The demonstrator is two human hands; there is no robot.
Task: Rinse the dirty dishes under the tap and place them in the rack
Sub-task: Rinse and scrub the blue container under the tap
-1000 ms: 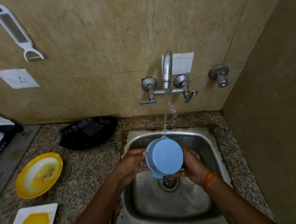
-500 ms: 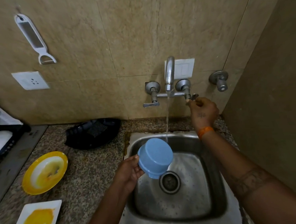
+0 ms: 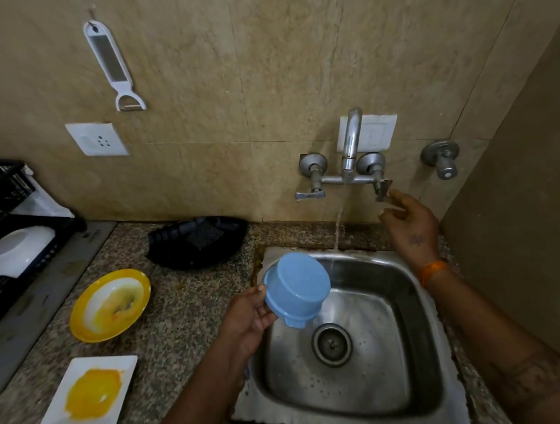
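My left hand (image 3: 249, 318) grips a light blue bowl (image 3: 298, 286) by its rim, bottom facing me, over the left side of the steel sink (image 3: 405, 305). A thin stream of water falls from the tap (image 3: 351, 142) just to the right of the bowl. With fingers apart, my right hand (image 3: 410, 223) is up at the tap's right handle (image 3: 383, 189), its fingertips at the lever. The black dish rack (image 3: 5, 195) at far left holds a white bowl (image 3: 18, 250). A yellow-rimmed dirty plate (image 3: 110, 304) and a white square plate (image 3: 90, 394) smeared yellow lie on the counter.
A black tray (image 3: 195, 243) with a scrub pad sits against the wall between the rack and the sink. A grater-peeler (image 3: 112, 64) hangs on the wall above a socket. A side wall stands close to the sink's right edge.
My right hand left the bowl, went up to the right tap handle, and now loosens there. The stream has thinned. My left hand carried the bowl left, out of the water.
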